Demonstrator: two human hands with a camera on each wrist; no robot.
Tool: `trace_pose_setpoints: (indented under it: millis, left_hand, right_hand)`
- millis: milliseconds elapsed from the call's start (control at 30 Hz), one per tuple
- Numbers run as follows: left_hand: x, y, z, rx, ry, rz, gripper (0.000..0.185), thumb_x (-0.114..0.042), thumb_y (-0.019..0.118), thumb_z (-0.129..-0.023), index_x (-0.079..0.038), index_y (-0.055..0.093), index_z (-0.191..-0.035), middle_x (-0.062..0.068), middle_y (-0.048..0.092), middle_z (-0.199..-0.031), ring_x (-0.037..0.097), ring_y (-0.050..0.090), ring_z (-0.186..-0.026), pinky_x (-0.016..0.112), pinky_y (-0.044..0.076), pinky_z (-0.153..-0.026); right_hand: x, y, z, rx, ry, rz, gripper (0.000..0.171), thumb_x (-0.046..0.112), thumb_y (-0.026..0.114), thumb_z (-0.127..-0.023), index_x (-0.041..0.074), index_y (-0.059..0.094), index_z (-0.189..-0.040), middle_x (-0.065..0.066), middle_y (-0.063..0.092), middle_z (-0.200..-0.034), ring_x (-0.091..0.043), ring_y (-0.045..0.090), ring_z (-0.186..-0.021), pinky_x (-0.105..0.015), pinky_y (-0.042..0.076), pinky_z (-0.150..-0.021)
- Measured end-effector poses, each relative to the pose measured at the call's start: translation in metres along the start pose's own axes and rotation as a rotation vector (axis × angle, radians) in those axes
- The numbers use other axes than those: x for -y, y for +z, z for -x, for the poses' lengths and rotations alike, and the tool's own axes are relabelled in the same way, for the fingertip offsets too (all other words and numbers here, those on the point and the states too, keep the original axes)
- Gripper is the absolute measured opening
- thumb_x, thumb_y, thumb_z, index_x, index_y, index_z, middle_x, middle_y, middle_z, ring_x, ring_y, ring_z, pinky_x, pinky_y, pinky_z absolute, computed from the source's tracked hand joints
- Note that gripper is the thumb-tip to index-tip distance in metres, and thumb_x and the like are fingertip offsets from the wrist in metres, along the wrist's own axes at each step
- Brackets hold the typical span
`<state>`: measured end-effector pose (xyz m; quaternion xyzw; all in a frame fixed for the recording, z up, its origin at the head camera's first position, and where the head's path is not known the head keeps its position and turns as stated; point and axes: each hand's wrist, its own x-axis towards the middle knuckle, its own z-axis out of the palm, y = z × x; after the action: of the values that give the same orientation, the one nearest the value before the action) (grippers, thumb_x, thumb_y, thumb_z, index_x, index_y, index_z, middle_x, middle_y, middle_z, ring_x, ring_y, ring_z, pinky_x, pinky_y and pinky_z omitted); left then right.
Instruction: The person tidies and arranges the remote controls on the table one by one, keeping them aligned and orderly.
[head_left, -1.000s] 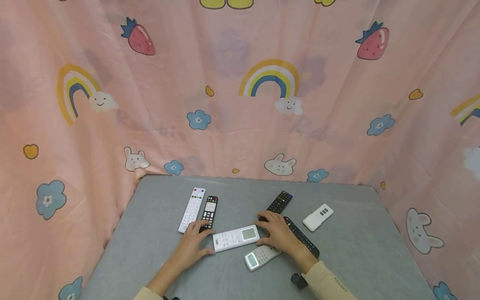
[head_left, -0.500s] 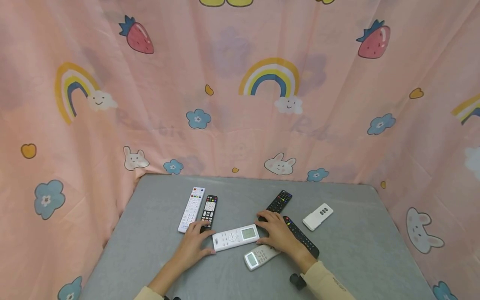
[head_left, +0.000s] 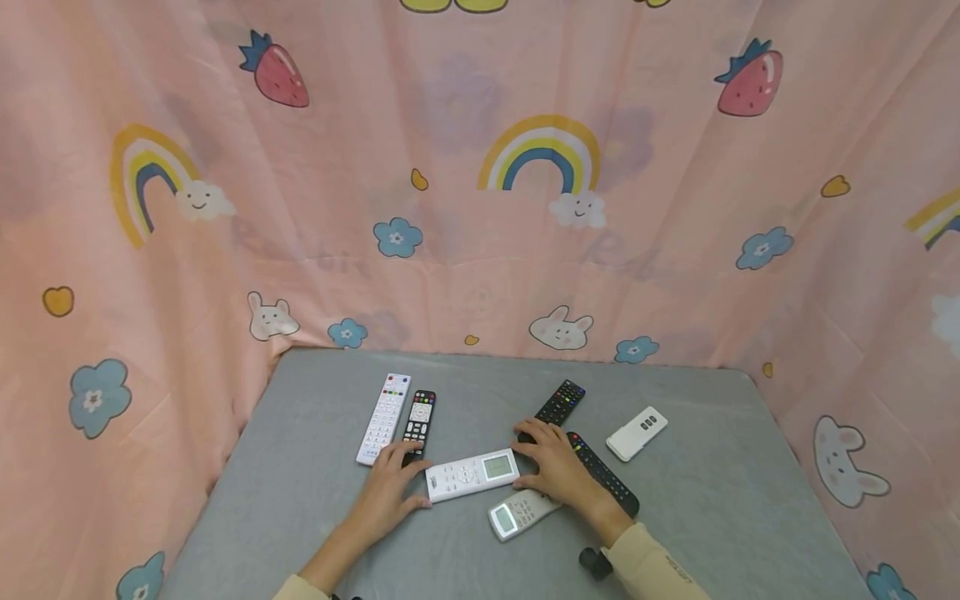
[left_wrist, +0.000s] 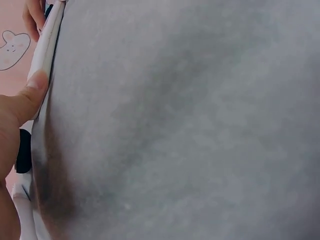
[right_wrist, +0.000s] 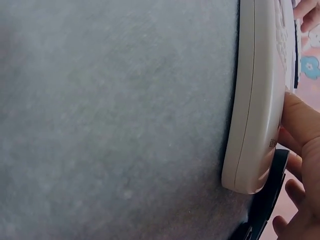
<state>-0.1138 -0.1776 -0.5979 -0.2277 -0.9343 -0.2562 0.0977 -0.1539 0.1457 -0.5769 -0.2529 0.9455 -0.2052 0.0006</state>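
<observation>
I hold a white remote (head_left: 472, 476) with a small screen between my two hands; it lies crosswise on the grey table (head_left: 300, 483), just in front of me. My left hand (head_left: 390, 483) grips its left end, thumb against the near edge and fingers curled over the far edge. My right hand (head_left: 553, 468) grips its right end, the screen end, the same way, thumb on the near side and fingers over the top. In the right wrist view the remote (right_wrist: 257, 100) shows edge-on, flat on the table, with my thumb (right_wrist: 302, 117) pressed to its side.

Under my right palm lies a second white remote with a screen (head_left: 516, 513), angled toward me. A black remote (head_left: 604, 475) runs along the outer side of that hand, and another black remote (head_left: 558, 404) lies just beyond my fingertips. Near my left fingers sit a long white remote (head_left: 384, 418) and a short black one (head_left: 418, 422), side by side. A small white remote (head_left: 637, 433) lies apart to the right. Pink patterned cloth (head_left: 480, 183) hangs behind and beside the table.
</observation>
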Motion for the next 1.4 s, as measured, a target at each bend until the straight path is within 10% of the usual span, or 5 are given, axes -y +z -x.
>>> trace_pose_setpoints:
  millis: [733, 1400]
  left_hand:
    - [0.0, -0.001, 0.002, -0.108, 0.026, 0.075, 0.062, -0.038, 0.083, -0.064, -0.013, 0.07, -0.119, 0.009, 0.052, -0.141, 0.032, 0.04, -0.129, 0.048, 0.028, -0.106]
    - [-0.008, 0.005, -0.001, -0.386, 0.173, 0.117, 0.059, -0.052, 0.084, -0.04, -0.019, 0.074, -0.089, 0.005, 0.065, -0.116, 0.028, 0.05, -0.111, 0.04, 0.029, -0.098]
  right_hand:
    - [-0.002, -0.019, -0.01, 0.054, 0.015, -0.168, 0.057, 0.034, 0.08, -0.079, 0.01, 0.066, -0.129, -0.007, 0.059, -0.14, -0.036, 0.041, -0.141, -0.069, 0.016, -0.117]
    - [0.005, -0.032, -0.026, 0.119, 0.089, -0.481, 0.05, 0.03, 0.071, -0.089, 0.019, 0.06, -0.136, -0.011, 0.056, -0.145, -0.036, 0.04, -0.143, -0.062, 0.026, -0.118]
